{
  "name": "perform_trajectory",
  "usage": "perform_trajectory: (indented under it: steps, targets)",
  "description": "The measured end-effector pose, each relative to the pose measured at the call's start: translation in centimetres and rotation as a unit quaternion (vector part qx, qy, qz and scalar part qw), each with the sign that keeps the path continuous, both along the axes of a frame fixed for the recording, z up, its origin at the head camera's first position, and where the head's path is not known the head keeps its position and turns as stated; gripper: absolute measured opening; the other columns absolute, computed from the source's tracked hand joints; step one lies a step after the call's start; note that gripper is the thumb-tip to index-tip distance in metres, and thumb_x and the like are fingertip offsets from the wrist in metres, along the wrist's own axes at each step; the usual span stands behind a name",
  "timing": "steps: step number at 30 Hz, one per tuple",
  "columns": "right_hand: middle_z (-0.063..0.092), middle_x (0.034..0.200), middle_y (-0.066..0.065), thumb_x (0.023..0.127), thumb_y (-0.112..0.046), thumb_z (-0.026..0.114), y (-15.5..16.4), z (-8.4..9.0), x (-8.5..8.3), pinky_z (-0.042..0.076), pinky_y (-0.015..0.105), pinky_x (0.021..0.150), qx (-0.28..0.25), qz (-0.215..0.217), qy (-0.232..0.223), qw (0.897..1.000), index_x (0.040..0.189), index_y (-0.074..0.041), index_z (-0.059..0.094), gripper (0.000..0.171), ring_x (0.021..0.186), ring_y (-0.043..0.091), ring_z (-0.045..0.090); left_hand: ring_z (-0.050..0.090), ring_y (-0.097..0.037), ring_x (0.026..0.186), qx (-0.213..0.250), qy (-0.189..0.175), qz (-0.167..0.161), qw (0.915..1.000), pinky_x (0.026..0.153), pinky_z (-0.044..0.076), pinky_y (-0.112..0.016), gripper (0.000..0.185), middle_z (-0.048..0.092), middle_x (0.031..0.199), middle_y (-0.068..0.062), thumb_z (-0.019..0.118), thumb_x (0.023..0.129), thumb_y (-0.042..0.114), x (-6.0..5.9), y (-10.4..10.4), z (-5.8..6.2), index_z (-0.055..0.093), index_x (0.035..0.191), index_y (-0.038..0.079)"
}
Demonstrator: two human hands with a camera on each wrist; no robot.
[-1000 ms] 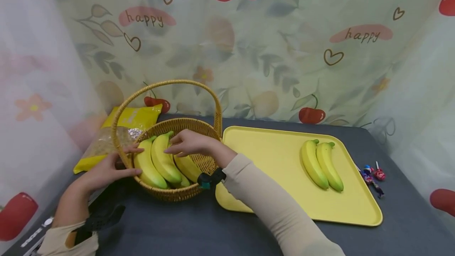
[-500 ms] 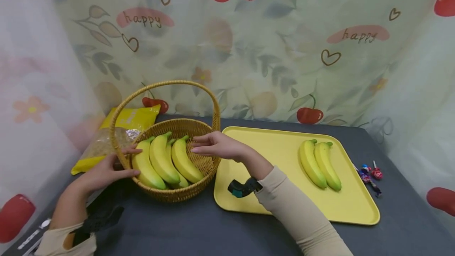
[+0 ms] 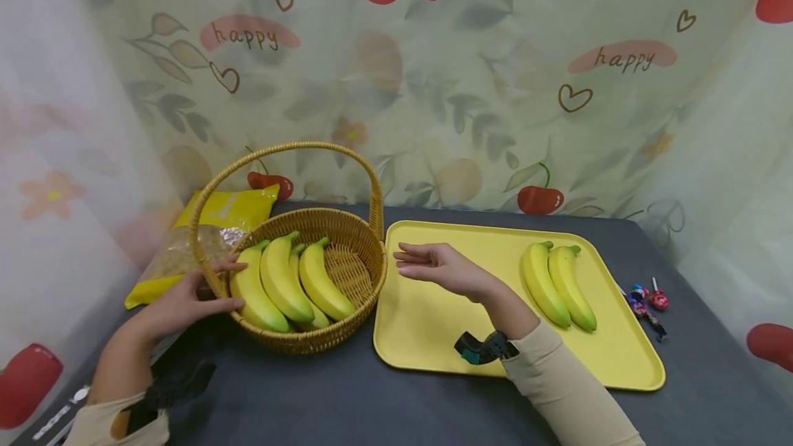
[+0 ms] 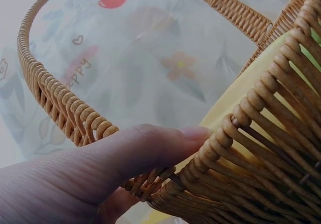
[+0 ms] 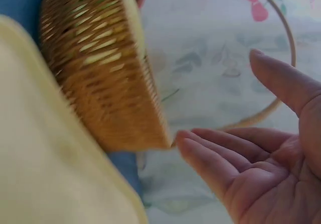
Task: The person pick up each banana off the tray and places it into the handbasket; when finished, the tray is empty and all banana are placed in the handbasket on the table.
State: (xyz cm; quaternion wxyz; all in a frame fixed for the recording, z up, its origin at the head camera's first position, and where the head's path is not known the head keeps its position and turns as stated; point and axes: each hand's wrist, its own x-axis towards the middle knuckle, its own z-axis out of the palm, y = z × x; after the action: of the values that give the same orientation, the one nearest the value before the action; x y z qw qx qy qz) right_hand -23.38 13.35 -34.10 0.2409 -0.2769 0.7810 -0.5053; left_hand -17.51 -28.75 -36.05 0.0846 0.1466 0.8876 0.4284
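A wicker basket (image 3: 347,261) with a tall arched handle stands on the left side of the table, holding several bananas (image 3: 286,281) side by side. At the base of its handle, my left hand (image 3: 180,301) grips the rim; in the left wrist view the thumb (image 4: 150,146) lies over the woven edge. My right hand (image 3: 446,268) is in the air above the left part of a yellow tray (image 3: 458,336), fingers extended, holding nothing. The right wrist view shows its palm (image 5: 271,184) facing the basket's side. Two bananas (image 3: 559,285) lie together on the tray's right half.
Behind the basket on the left leans a yellow and clear bag (image 3: 238,206). Right of the tray lie wrapped candies (image 3: 644,305) and a lollipop (image 3: 659,296). A patterned curtain (image 3: 409,109) closes off the back of the dark table (image 3: 310,398).
My right hand has withdrawn from over the bananas in the basket, moving right until it is above the tray. The left hand has stayed at the basket's rim.
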Motion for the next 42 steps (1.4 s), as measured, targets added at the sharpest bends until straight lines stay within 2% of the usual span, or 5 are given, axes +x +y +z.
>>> perform_trajectory:
  steps: [15,25,28,32,42]
  targets:
    - [0.037,0.146,0.017,0.094,-0.03,0.055,8.1,-1.8,0.5,0.036,0.039,0.104,-0.029,-0.102,0.03,0.994,0.146,-0.001,0.024,0.067,0.132,0.028,0.039,0.014,-0.051,0.135,0.017,-0.006,-0.011,0.9998,0.081,0.035,-0.004,0.06,0.015,0.151,-0.03,0.063,0.089,0.021,-0.1,-0.1,-0.2,0.039,0.141,0.004]
    - [0.034,0.147,0.021,0.095,-0.028,0.053,12.3,-2.7,0.8,0.041,0.016,0.095,-0.021,-0.144,0.029,0.989,0.147,-0.001,0.021,0.067,0.133,0.03,0.035,0.014,-0.05,0.136,0.018,0.0,-0.013,0.9997,0.082,0.033,-0.003,0.058,0.017,0.15,-0.03,0.064,0.089,0.021,-0.3,0.0,-0.2,0.041,0.14,0.004]
    - [0.033,0.147,0.023,0.096,-0.027,0.052,13.4,-3.0,0.9,0.04,0.016,0.095,-0.021,-0.16,0.033,0.986,0.147,0.001,0.02,0.067,0.133,0.032,0.034,0.016,-0.05,0.135,0.016,0.001,-0.012,0.9998,0.081,0.034,-0.004,0.059,0.016,0.151,-0.03,0.063,0.089,0.021,-0.3,0.0,-0.2,0.04,0.14,0.005]
    - [0.034,0.147,0.02,0.096,-0.035,0.051,14.5,-3.2,0.9,0.04,0.024,0.099,0.015,-0.199,0.05,0.979,0.147,-0.001,0.019,0.069,0.132,0.032,0.036,0.017,-0.05,0.135,0.012,0.002,-0.007,0.9999,0.081,0.035,-0.004,0.06,0.015,0.151,-0.029,0.063,0.089,0.021,-0.2,-0.1,-0.1,0.038,0.141,0.006]
    - [0.031,0.148,0.019,0.094,-0.044,0.049,17.1,-4.3,0.8,0.04,0.007,0.089,0.053,-0.29,0.076,0.952,0.147,0.0,0.017,0.076,0.133,0.032,0.033,0.022,-0.047,0.134,0.008,0.003,-0.006,0.9999,0.081,0.035,-0.005,0.06,0.016,0.151,-0.029,0.063,0.089,0.023,-0.2,0.1,-0.1,0.038,0.141,0.007]
